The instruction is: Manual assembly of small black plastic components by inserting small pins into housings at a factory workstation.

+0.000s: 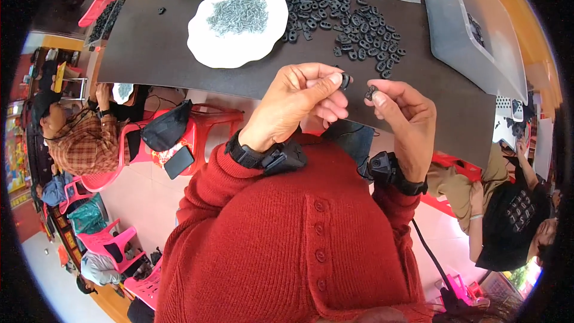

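Black table (179, 54): left hand (293, 104) and right hand (403, 113) each pinch a small black part (371, 91).
Fingertip-only grip off the table edge; a slip likely drops it to the floor.

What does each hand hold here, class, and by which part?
Left hand: a small black piece, pinched at its edge. Right hand: another black piece between thumb and forefinger; which part cannot be told.

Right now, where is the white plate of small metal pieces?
In the head view, the white plate sits on the dark table, upper left of centre, with the pile of black parts to its right.
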A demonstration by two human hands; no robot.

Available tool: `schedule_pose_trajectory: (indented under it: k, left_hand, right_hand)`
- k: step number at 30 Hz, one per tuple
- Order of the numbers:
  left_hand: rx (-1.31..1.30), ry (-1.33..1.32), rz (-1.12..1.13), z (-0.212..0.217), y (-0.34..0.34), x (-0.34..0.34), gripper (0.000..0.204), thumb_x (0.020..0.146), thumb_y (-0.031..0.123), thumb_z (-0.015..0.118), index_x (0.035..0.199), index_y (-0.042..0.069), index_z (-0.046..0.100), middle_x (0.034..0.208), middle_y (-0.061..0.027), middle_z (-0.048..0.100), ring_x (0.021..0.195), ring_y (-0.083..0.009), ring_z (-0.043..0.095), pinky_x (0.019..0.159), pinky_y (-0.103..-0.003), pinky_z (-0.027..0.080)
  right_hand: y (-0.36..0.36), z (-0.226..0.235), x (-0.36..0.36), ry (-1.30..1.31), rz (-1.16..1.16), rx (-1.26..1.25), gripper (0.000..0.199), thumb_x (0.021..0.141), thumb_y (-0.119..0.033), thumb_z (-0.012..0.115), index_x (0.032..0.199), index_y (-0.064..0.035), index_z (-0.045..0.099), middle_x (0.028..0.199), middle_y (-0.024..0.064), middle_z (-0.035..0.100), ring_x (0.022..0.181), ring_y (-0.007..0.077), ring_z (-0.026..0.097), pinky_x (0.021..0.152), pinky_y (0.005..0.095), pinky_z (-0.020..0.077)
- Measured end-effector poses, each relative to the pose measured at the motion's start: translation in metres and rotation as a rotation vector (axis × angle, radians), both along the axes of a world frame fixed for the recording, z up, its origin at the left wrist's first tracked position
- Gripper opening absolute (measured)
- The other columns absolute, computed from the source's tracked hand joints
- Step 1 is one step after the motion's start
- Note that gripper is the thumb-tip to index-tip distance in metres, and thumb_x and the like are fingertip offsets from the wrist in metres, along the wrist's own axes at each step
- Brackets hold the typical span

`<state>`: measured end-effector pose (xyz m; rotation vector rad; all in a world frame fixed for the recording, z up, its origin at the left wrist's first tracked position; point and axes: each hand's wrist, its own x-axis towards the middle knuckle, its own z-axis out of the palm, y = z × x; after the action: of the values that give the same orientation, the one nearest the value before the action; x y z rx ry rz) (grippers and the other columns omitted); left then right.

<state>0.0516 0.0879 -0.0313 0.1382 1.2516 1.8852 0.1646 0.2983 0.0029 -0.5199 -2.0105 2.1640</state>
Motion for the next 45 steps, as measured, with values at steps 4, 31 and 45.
schedule_pose_trajectory:
  k: [4,31,45]
  left_hand:
    - [0.08,-0.168,0.063,-0.002,0.012,-0.006,0.027,0.114,0.022,0.07,0.128,0.0,0.075,0.101,-0.0139,0.082,0.09,-0.0243,0.083,0.078,-0.031,0.068]
    - [0.144,-0.243,0.049,-0.023,0.019,-0.024,0.045,0.121,0.036,0.055,0.133,-0.005,0.069,0.113,-0.0204,0.082,0.1,-0.0251,0.082,0.089,-0.035,0.069]
    - [0.038,0.056,0.092,-0.023,0.015,-0.014,0.039,0.121,0.028,0.057,0.13,-0.007,0.072,0.111,-0.0145,0.081,0.096,-0.0189,0.08,0.093,-0.034,0.068]
  right_hand:
    - [0.008,-0.004,-0.001,-0.018,-0.019,0.006,0.024,0.103,-0.008,0.077,0.125,0.0024,0.081,0.101,0.0046,0.081,0.091,0.0077,0.072,0.081,0.0233,0.0523]
    - [-0.005,-0.023,-0.037,0.033,-0.043,0.236,0.012,0.103,-0.002,0.074,0.113,0.0027,0.08,0.098,-0.0006,0.077,0.09,0.004,0.067,0.08,0.022,0.0512]
    - [-0.027,-0.014,-0.04,0.016,-0.056,0.525,0.013,0.097,-0.01,0.08,0.105,0.0009,0.082,0.083,0.0079,0.077,0.07,0.0107,0.069,0.067,0.029,0.0554]
